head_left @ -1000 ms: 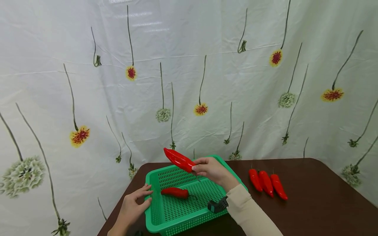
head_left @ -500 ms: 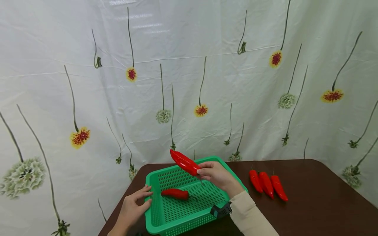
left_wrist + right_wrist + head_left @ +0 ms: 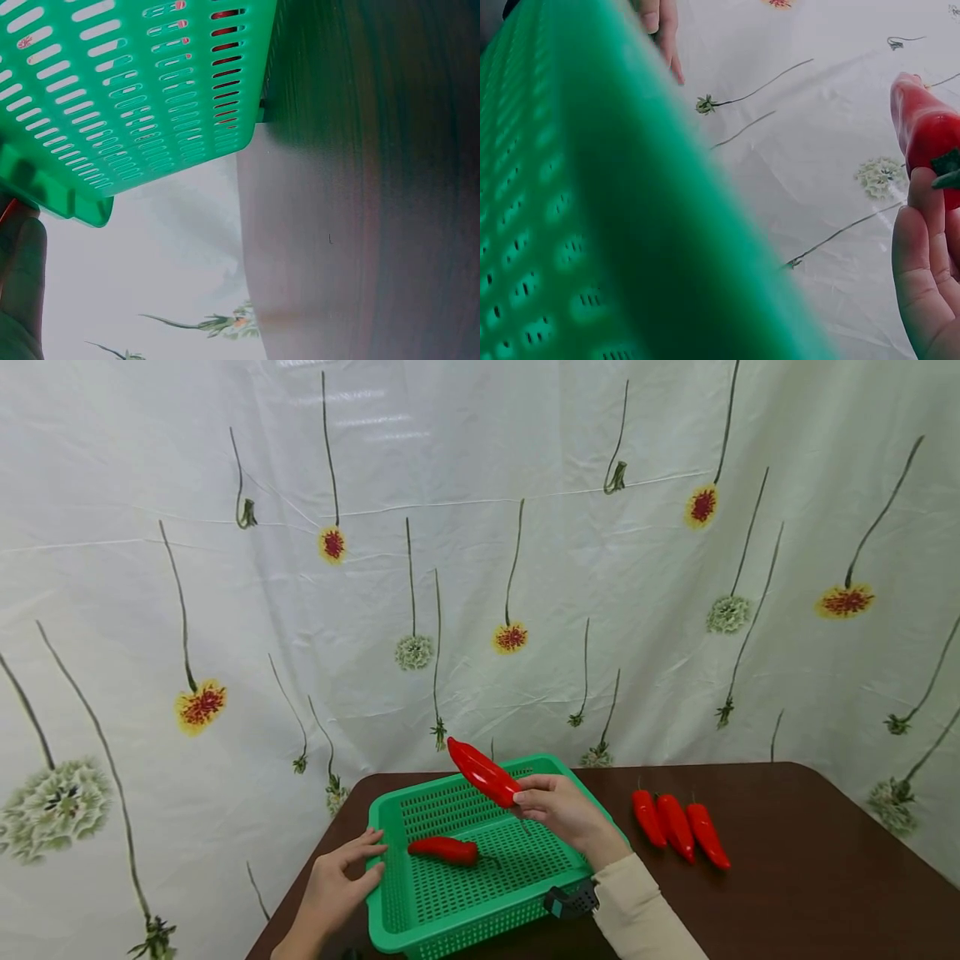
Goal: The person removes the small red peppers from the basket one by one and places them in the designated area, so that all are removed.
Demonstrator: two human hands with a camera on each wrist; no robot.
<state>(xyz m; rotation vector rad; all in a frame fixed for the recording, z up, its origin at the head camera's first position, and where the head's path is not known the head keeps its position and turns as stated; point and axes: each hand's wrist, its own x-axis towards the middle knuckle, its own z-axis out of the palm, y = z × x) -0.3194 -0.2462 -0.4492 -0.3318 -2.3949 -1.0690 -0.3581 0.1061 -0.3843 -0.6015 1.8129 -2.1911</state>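
A red chili pepper (image 3: 482,772) is pinched near its stem end by my right hand (image 3: 562,814), above the green plastic basket (image 3: 450,931). Its tip points up and to the left. In the right wrist view the same pepper (image 3: 930,131) shows its green stem by my fingertips (image 3: 922,187). Inside the basket, toward the left, lies another red chili pepper (image 3: 444,850). My left hand (image 3: 336,881) touches the basket's left rim with loosely bent fingers. In the left wrist view only part of that hand (image 3: 21,277) shows, beside the basket's perforated wall (image 3: 150,90).
Three more red chili peppers (image 3: 678,828) lie side by side on the dark brown table (image 3: 795,843), right of the basket. Behind the table hangs a pale curtain (image 3: 465,485) printed with flowers. A black wrist strap device (image 3: 570,900) is beside the basket's front right side.
My right hand has moved to the right with the pepper, still over the basket. The left hand, the basket and the other peppers have stayed in place.
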